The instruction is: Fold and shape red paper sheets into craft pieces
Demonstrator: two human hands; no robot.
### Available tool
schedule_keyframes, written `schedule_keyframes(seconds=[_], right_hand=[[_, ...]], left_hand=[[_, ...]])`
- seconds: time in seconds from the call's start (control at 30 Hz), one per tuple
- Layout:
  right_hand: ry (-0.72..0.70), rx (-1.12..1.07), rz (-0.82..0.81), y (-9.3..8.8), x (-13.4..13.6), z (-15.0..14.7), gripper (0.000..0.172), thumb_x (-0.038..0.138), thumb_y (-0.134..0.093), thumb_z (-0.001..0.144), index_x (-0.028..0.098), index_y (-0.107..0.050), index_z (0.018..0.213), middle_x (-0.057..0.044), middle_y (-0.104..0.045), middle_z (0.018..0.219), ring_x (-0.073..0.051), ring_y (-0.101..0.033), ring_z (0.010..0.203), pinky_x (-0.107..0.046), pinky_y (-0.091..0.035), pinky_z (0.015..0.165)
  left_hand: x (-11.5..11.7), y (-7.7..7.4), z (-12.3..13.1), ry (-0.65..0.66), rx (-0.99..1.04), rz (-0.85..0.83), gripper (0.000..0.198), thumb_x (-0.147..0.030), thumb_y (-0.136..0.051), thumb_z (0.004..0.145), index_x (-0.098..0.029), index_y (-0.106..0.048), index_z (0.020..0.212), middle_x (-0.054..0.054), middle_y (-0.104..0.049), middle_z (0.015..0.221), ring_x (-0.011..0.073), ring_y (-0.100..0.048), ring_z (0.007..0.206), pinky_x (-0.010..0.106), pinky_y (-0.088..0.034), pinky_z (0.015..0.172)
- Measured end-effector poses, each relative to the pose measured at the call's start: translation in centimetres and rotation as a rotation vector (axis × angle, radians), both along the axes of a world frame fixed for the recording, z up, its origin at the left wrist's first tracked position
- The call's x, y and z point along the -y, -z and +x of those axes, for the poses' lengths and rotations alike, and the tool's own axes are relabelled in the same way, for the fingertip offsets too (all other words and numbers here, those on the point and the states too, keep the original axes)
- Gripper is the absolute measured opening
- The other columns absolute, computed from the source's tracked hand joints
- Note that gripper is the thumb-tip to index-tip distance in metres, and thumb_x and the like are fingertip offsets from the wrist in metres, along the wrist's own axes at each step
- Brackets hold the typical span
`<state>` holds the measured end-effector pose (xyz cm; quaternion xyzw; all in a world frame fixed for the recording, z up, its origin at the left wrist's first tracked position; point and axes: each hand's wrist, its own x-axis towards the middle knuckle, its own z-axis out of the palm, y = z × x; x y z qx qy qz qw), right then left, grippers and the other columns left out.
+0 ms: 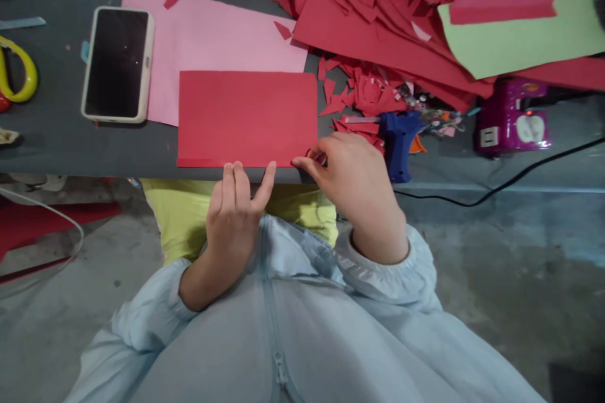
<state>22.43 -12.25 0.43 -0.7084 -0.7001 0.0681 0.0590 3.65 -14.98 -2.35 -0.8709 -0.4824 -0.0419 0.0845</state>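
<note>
A rectangular sheet of red paper [248, 114] lies at the table's near edge, a narrow fold running along its near side. The fingertips of my left hand [235, 214] rest on that folded edge, fingers stretched out and slightly apart. At the sheet's near right corner, my right hand [357, 176] has thumb and forefinger closed together in a pinch on the paper. Beneath the red sheet, partly covered, is a larger pink sheet [222, 34]. Small red paper scraps [373, 91] lie just beyond my right hand.
A blue glue gun [400, 141] sits right of my right hand, near a purple box [513, 119] and a black cable [472, 203]. A phone [117, 64] and yellow-handled scissors [29, 72] lie left. Red cuttings and a green sheet [529, 38] are heaped at the back right.
</note>
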Motion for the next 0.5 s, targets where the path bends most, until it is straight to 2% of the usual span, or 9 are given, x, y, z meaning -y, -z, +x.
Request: schedule_keyframes(seconds=[0.13,0.23,0.33,0.5], right_hand=[[-0.007,0.018,0.007,0.2,0.1,0.2,0.025,0.035,-0.064,0.093,0.017,-0.067,0.076,-0.009,-0.066,0.077,-0.024,-0.057,0.077,-0.034,-0.036,0.068],[-0.015,0.037,-0.023,0.1,0.0,0.0,0.026,0.035,-0.061,0.095,0.015,-0.068,0.08,-0.01,-0.068,0.08,-0.024,-0.058,0.079,-0.034,-0.036,0.068],[-0.018,0.052,-0.059,-0.1,-0.1,-0.1,0.027,0.035,-0.06,0.095,0.013,-0.069,0.083,-0.012,-0.068,0.082,-0.025,-0.059,0.08,-0.034,-0.035,0.068],[-0.02,0.082,-0.038,-0.1,0.0,-0.1,0.027,0.037,-0.062,0.094,0.014,-0.069,0.084,-0.011,-0.067,0.081,-0.024,-0.058,0.078,-0.033,-0.034,0.066]], left_hand=[[0.1,-0.5,0.2,-0.001,0.038,-0.061,0.051,-0.017,-0.052,0.096,-0.025,-0.048,0.146,0.025,-0.061,0.135,0.0364,-0.058,0.129,0.048,-0.052,0.094],[0.5,-0.1,0.4,0.013,0.1,-0.042,0.049,-0.019,-0.048,0.098,-0.018,-0.047,0.147,0.022,-0.06,0.138,0.0314,-0.054,0.135,0.044,-0.047,0.102],[0.9,0.6,0.6,0.012,0.143,-0.031,0.052,-0.02,-0.045,0.1,-0.013,-0.04,0.151,0.021,-0.058,0.141,0.0273,-0.053,0.136,0.039,-0.042,0.108],[1.0,0.9,0.9,0.035,0.037,0.091,0.05,-0.018,-0.049,0.098,-0.016,-0.044,0.148,0.021,-0.062,0.136,0.0272,-0.059,0.129,0.036,-0.044,0.104]])
